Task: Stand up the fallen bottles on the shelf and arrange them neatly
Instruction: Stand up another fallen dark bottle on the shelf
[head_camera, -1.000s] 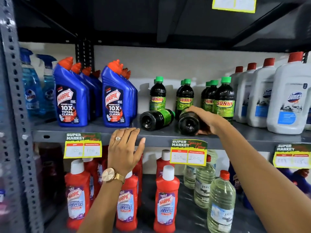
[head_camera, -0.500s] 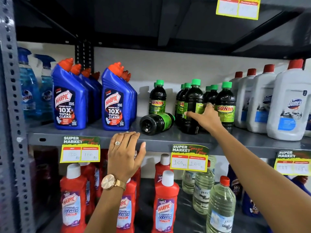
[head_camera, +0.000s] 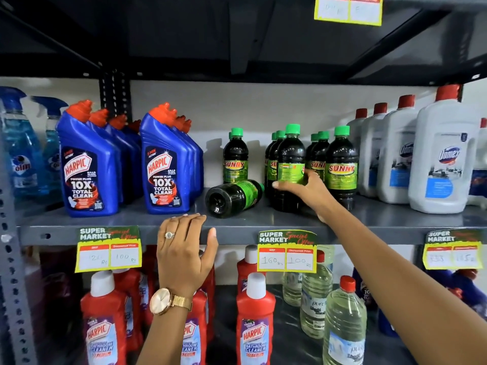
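On the grey middle shelf (head_camera: 263, 227) stand several dark bottles with green caps and green Sunny labels. My right hand (head_camera: 303, 189) grips one of them, an upright dark bottle (head_camera: 290, 159) at the front of the middle row. To its left another dark bottle (head_camera: 233, 197) lies on its side, base toward me, cap pointing back. A lone upright bottle (head_camera: 235, 156) stands behind it. My left hand (head_camera: 184, 248) rests flat on the shelf's front edge, fingers spread, holding nothing.
Blue Harpic bottles (head_camera: 89, 167) fill the shelf's left, blue spray bottles (head_camera: 21, 154) beyond them. White Domex bottles (head_camera: 442, 159) stand at the right. Below are red Harpic cleaners (head_camera: 255, 325) and clear bottles (head_camera: 342, 325). Yellow price tags (head_camera: 287, 251) hang from the edge.
My right hand has lifted the fallen bottle it held from lying on its side to standing upright at the front of the middle row. The left hand stays on the shelf edge.
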`<state>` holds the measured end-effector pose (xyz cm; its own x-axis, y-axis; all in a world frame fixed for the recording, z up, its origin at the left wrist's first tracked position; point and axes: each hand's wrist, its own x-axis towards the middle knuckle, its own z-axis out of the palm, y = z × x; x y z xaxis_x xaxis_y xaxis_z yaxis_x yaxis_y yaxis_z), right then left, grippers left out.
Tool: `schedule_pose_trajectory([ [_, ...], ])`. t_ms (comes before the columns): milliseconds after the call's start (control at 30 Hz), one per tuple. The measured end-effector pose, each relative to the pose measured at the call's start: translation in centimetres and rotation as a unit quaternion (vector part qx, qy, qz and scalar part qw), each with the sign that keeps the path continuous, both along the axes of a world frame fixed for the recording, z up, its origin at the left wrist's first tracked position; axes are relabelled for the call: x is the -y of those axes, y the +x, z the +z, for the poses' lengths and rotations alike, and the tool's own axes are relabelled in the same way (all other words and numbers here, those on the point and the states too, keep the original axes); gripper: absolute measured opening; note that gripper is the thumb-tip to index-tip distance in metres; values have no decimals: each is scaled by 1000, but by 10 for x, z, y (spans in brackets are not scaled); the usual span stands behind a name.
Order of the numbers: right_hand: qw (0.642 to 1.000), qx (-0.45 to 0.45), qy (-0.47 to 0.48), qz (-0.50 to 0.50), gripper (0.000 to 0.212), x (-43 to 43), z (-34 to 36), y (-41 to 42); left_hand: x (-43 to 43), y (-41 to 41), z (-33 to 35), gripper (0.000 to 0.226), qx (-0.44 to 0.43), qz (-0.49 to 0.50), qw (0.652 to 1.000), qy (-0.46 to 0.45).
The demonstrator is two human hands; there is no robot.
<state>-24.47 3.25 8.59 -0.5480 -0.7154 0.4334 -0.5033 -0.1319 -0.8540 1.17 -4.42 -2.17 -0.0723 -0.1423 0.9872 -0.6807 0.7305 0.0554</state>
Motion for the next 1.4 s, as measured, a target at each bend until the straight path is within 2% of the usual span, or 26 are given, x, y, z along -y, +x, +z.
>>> schedule_pose_trajectory([
  [33, 1000, 7, -11, 12, 77, -2, 0, -2, -1, 0, 0, 37, 1, 0, 1000, 2],
  [100, 999, -38, -12, -15, 73, -3, -1, -3, -2, 0, 1, 36, 4, 0, 1000, 6],
  [200, 990, -113, -9, -87, 91, -1, -1, 1, -4, 2, 1, 35, 11, -2, 1000, 14],
  [267, 987, -118, 9, -104, 110, 0, -1, 2, -5, 3, 1, 35, 13, -4, 1000, 19],
  [300, 991, -96, 16, -95, 112, -1, 0, 1, -5, 4, 2, 35, 14, -5, 1000, 21],
  [367, 998, -34, 9, -58, 96, -4, 0, -2, -6, 4, 2, 35, 15, -7, 1000, 24],
  [433, 998, -34, 5, -57, 76, -6, -2, -3, -6, 4, 2, 36, 17, -8, 999, 25],
  [467, 997, -49, 4, -67, 74, -7, -2, -2, -6, 4, 2, 36, 17, -9, 999, 26],
  [667, 991, -98, 20, -84, 90, -4, -1, 2, -7, 5, 2, 38, 17, -12, 999, 35],
  [1000, 981, -147, 52, -112, 98, -7, -1, 6, -5, 6, 1, 39, 26, -9, 999, 43],
  [1100, 979, -156, 58, -122, 107, -8, 0, 8, -6, 6, 1, 39, 27, -5, 998, 48],
  [1167, 975, -163, 35, -144, 118, -10, 1, 12, -9, 8, 3, 40, 34, -6, 998, 56],
  [1233, 966, -185, -19, -179, 118, -14, 4, 18, -11, 10, 5, 40, 50, -5, 997, 63],
  [1333, 917, -270, -156, -251, 88, -24, 6, 36, -12, 14, 5, 42, 69, -5, 995, 76],
  [1400, 885, -320, -248, -229, 62, -29, 14, 55, -13, 13, 5, 42, 68, -3, 994, 84],
])
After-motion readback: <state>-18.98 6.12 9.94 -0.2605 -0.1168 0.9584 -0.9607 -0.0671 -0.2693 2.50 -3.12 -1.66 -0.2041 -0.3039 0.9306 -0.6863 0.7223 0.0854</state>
